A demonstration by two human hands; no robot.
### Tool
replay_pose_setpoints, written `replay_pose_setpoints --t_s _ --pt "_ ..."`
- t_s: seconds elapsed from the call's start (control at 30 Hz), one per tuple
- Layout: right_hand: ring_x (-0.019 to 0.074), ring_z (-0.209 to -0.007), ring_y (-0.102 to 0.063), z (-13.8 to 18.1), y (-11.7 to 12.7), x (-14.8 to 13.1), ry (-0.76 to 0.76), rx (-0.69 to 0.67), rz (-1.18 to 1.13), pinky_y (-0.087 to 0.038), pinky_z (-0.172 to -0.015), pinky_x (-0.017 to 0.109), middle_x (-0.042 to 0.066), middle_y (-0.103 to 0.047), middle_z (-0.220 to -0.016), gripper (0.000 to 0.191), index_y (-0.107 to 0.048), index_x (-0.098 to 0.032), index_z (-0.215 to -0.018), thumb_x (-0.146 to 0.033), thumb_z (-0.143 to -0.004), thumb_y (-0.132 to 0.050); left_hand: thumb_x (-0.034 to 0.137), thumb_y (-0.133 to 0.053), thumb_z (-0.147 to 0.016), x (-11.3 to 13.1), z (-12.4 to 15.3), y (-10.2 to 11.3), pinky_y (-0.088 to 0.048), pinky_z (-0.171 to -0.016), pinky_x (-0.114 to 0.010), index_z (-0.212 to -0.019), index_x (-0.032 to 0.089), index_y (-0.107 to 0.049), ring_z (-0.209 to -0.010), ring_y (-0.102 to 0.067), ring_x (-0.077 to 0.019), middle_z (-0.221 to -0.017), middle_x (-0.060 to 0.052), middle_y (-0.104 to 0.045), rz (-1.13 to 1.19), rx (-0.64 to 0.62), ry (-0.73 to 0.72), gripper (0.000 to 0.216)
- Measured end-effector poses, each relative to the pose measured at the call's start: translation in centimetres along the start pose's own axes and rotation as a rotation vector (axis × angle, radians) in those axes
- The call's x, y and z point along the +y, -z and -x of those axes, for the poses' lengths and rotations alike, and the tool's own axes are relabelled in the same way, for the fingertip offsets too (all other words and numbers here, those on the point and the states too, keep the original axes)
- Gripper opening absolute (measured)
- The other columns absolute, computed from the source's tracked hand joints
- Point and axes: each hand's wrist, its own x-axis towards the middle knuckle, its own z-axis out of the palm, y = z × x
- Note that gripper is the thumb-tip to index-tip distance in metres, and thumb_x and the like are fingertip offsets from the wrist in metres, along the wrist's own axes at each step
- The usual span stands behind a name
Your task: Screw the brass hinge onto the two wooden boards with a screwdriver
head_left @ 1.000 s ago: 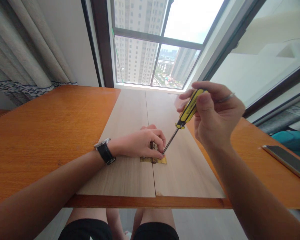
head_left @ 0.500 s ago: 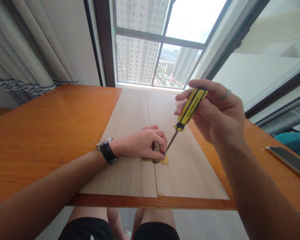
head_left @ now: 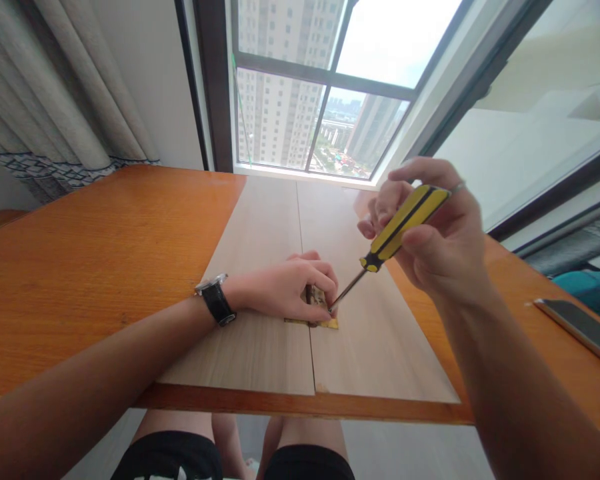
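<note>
Two pale wooden boards (head_left: 260,333) lie side by side on the orange table (head_left: 95,267). A brass hinge (head_left: 325,323) sits across their seam. My left hand (head_left: 290,287), with a black watch on its wrist, rests on the hinge with fingers pinched at its right leaf, where the screwdriver tip meets them. My right hand (head_left: 440,233) is closed round the yellow-and-black handle of a screwdriver (head_left: 395,233). The shaft slants down to the left.
A dark flat phone (head_left: 580,327) lies on the table at the right edge. A window and grey curtains (head_left: 55,100) stand beyond the table's far edge. My knees show below the near edge.
The screwdriver handle has tipped to the right and lower, so the tool lies flatter. Its tip stays at the hinge. My left hand has not moved.
</note>
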Motion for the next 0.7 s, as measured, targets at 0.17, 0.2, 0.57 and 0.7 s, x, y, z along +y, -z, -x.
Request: replay_pose_setpoints --t_s 0.17,0.2,0.57,0.7 --pt "0.017 -0.063 -0.049 0.3 -1.1 -0.1 0.021 0.006 0.029 -0.047 -0.055 0.033 -0.001 -0.054 -0.076 0.038 -0.069 -0.032 -0.119 -0.045 -0.084 -0.077 0.027 -0.07 -0.092 0.3 -0.1 0.4 -0.04 -0.103 -0.033 -0.098 0.019 -0.076 -0.103 -0.056 -0.0198 -0.099 -0.005 -0.068 0.1 0.003 -0.003 0.012" --pt "0.0174 -0.064 -0.05 0.4 -1.3 0.0 0.021 0.004 0.03 -0.048 -0.056 0.034 0.0 -0.054 -0.076 0.035 -0.069 -0.032 -0.118 -0.046 -0.086 -0.074 0.027 -0.069 -0.094 0.4 -0.1 0.5 -0.04 -0.103 -0.032 -0.097 0.018 -0.077 -0.102 -0.057 -0.0193 -0.099 -0.005 -0.069 0.122 0.008 -0.006 0.012" --pt "0.0243 -0.085 -0.063 0.7 -2.8 -1.3 -0.085 -0.026 -0.11 -0.055 -0.072 0.04 0.004 -0.07 -0.09 0.035 -0.067 -0.031 -0.126 -0.046 -0.096 -0.058 0.023 -0.069 -0.094 -0.5 -0.3 0.1 -0.039 -0.1 -0.03 -0.085 0.017 -0.079 -0.1 -0.055 -0.0183 -0.099 -0.004 -0.07 0.138 0.027 -0.05 0.014" --pt "0.0176 -0.07 -0.06 0.7 -2.6 -1.1 -0.024 0.088 -0.048 -0.055 -0.066 0.036 0.0 -0.064 -0.087 0.021 -0.074 -0.031 -0.101 -0.044 -0.085 -0.076 0.022 -0.069 -0.094 -0.4 -0.2 0.2 -0.037 -0.102 -0.031 -0.085 0.019 -0.078 -0.102 -0.056 -0.0187 -0.099 -0.003 -0.071 0.173 0.012 -0.041 0.013"
